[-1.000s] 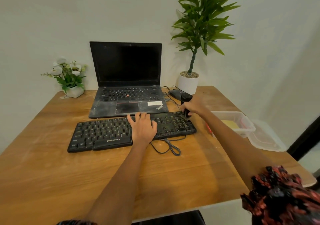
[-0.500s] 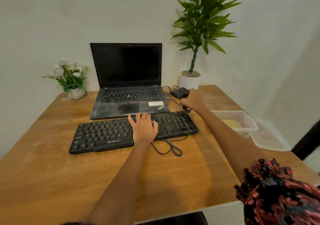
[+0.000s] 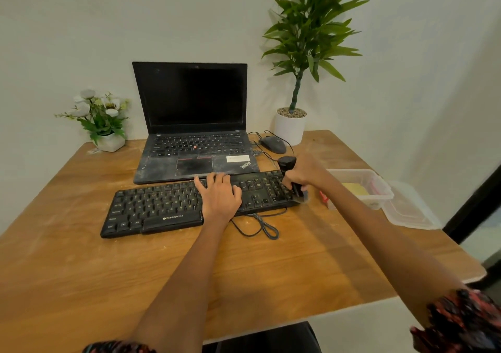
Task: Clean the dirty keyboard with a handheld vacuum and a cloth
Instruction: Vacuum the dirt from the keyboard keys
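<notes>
On the table (image 3: 244, 266), the left hand (image 3: 219, 198) stays flat on the keyboard (image 3: 162, 209), fingers straight. The right hand (image 3: 306, 172), clamped on the vacuum (image 3: 288, 162), has dropped from the far corner to the keyboard's right edge, probably finishing the number-pad pass. The black keys look dusty.

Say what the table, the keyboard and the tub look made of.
Table: wood or wood-look laminate, matt, grain lines visible. Keyboard: black plastic, matt, dusty moulded keys. Tub: clear plastic; contents show through its wall.
</notes>
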